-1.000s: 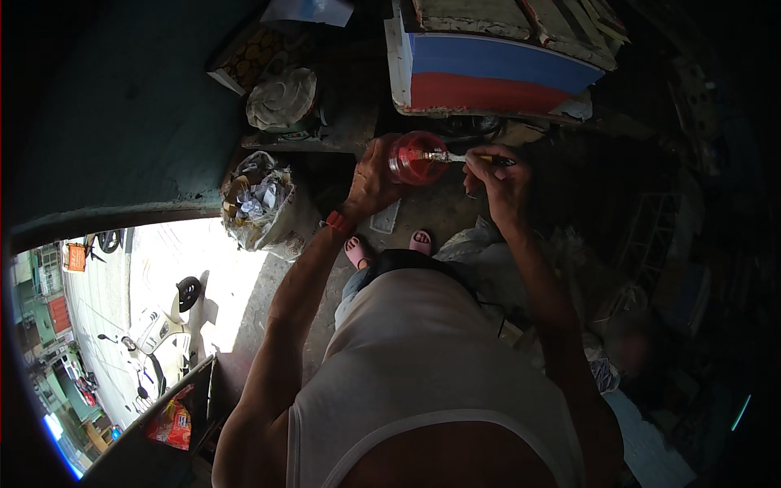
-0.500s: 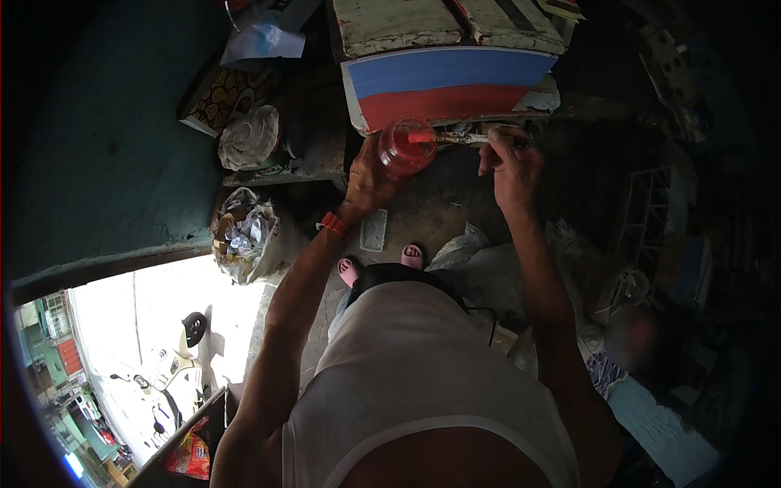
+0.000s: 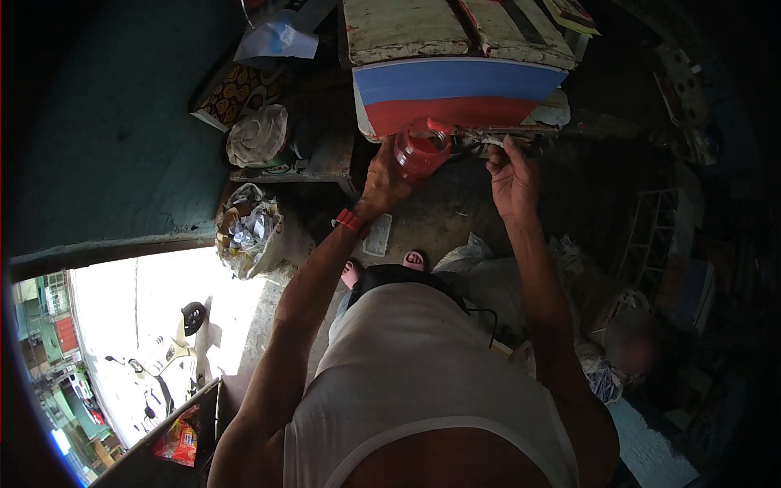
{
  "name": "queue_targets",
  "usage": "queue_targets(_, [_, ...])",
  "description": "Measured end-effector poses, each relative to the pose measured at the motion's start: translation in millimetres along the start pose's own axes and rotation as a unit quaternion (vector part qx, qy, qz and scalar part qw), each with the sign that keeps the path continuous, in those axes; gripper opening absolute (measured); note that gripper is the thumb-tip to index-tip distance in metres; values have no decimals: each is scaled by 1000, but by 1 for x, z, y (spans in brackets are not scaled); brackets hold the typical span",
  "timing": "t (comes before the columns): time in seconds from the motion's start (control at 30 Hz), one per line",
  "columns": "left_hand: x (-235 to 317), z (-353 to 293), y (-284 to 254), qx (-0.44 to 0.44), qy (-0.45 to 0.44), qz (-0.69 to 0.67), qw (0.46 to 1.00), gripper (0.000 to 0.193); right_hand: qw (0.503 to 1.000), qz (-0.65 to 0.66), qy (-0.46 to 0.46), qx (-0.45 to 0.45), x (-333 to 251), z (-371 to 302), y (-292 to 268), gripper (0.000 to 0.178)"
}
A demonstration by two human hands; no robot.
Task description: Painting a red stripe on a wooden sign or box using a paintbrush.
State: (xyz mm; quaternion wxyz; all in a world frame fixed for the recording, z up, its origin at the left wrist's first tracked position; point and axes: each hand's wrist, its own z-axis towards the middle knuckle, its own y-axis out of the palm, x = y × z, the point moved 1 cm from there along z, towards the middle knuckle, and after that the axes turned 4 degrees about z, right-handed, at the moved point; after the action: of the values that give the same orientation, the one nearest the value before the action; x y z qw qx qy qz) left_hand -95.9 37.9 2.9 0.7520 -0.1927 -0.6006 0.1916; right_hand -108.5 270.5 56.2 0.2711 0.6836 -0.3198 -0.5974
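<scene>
A clear jar (image 3: 424,151) with red paint in it is held by my left hand (image 3: 385,177), whose fingers wrap round its left side. My right hand (image 3: 514,179) pinches the handle of a paintbrush (image 3: 478,137). The brush lies nearly level, its red-coated tip at the jar's mouth. Just beyond stands a panel (image 3: 461,88) painted with a blue band above a red band, white showing at its left edge. Part of the red band's lower edge is behind the jar and brush.
Above the panel is a worn, paint-stained wooden top (image 3: 407,32). At left, a low shelf (image 3: 325,163) bears a crumpled pale bundle (image 3: 257,137), with a sack of rubbish (image 3: 248,236) below. A clear plastic tray (image 3: 377,236) lies on the floor near my feet. A scooter (image 3: 175,358) stands outside in bright light.
The brush tip has risen from inside the jar to its rim. Both hands and the jar have shifted slightly in the picture, as has the whole view.
</scene>
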Motion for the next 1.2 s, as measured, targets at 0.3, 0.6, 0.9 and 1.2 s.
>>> queue_targets(0.3, [-4,12,26,-27,-28,14,999,102,998,-5,-28,-61,-6,7,-17,8])
queue_targets(0.6, [22,15,45,-86,-45,9,995,86,991,55,-75,98,-22,60,-51,14])
queue_targets(0.9, [12,-13,37,-48,-40,-25,998,92,937,21,-291,194,-45,87,-78,18])
queue_targets(1.2, [-2,-57,-18,-51,-90,37,994,88,947,-177,-253,-92,-31,60,-59,16])
